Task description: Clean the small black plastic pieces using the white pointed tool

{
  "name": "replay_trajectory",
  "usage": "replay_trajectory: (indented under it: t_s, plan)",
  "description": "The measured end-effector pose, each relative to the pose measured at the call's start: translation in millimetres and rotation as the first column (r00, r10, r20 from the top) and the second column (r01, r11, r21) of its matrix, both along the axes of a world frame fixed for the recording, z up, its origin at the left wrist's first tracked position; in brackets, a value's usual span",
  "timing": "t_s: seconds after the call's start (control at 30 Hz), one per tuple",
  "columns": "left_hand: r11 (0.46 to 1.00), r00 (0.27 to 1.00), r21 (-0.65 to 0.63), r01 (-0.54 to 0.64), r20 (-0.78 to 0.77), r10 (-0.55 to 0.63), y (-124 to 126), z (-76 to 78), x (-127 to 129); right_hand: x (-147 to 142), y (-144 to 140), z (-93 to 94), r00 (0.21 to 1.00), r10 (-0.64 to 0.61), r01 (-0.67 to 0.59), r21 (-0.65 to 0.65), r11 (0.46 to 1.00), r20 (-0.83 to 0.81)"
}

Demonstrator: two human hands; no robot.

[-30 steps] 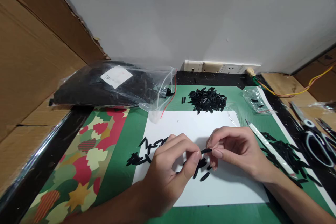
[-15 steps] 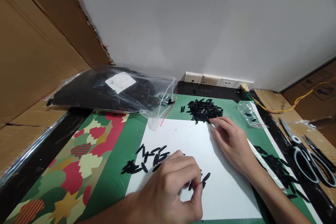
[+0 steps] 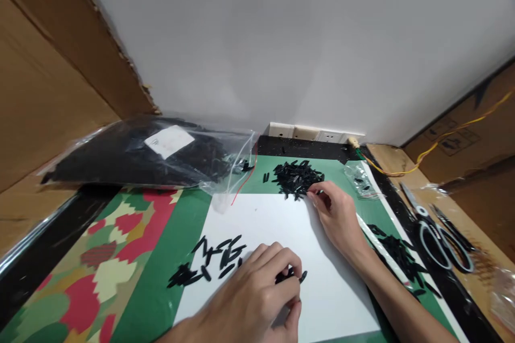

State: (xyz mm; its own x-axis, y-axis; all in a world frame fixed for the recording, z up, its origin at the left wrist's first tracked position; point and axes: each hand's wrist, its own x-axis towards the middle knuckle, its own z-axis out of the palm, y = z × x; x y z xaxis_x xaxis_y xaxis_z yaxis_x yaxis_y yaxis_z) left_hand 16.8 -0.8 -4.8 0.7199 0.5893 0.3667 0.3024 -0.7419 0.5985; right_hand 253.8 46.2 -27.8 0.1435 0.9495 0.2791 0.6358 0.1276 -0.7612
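My left hand (image 3: 257,300) rests low on the white sheet (image 3: 265,214), its curled fingers pinching small black plastic pieces (image 3: 290,276) lying there. More loose black pieces (image 3: 217,254) are scattered just left of it. My right hand (image 3: 336,214) reaches to the far edge of the sheet, fingertips pinched at the rim of a heap of black pieces (image 3: 295,178) on the green mat (image 3: 189,225). Whether it holds a piece I cannot see.
A clear bag (image 3: 137,155) full of black pieces lies at the back left. A small plastic bag (image 3: 360,181), a white stick (image 3: 378,244), another scatter of black pieces (image 3: 396,252) and scissors (image 3: 436,228) lie to the right. Wall sockets (image 3: 314,134) sit behind; cardboard (image 3: 48,91) stands left.
My right hand left the left hand, went to the far heap and curled its fingers at the heap's edge. My left hand sank onto the pieces on the sheet. The camera tilted.
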Motion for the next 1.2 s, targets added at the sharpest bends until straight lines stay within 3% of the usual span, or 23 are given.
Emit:
replay_trajectory:
  t_s: [0.23, 0.37, 0.5, 0.63, 0.97, 1.2]
  plan:
    - [0.999, 1.0, -0.031, -0.012, -0.021, 0.011, 4.5, -0.1, -5.9, -1.2, -8.2, 5.5, 0.98, -0.005, 0.01, 0.024, 1.0, -0.201]
    - [0.999, 0.999, -0.041, -0.033, 0.012, 0.033, 7.8, 5.5, -8.3, -4.8, -19.1, 10.7, 0.919, 0.101, -0.099, 0.026, 0.995, -0.38]
    - [0.97, 0.967, -0.129, -0.207, 0.122, 0.223, 12.8, 4.0, -7.6, -14.0, -31.3, 20.5, 0.823, 0.242, -0.3, -0.031, 0.953, -0.514]
    - [0.909, 0.924, -0.225, -0.351, 0.077, 0.376, 16.4, -0.9, -6.3, -23.3, -39.3, 26.5, 0.734, 0.288, -0.42, -0.078, 0.904, -0.615]
    - [0.917, 0.925, -0.245, -0.315, 0.136, 0.354, 16.8, 0.7, -3.7, -20.9, -42.2, 27.1, 0.627, 0.285, -0.516, -0.112, 0.849, -0.725]
    - [0.916, 0.908, -0.251, -0.314, 0.201, 0.367, 15.1, 3.1, -3.0, -17.4, -45.1, 25.5, 0.59, 0.285, -0.52, -0.085, 0.85, -0.755]
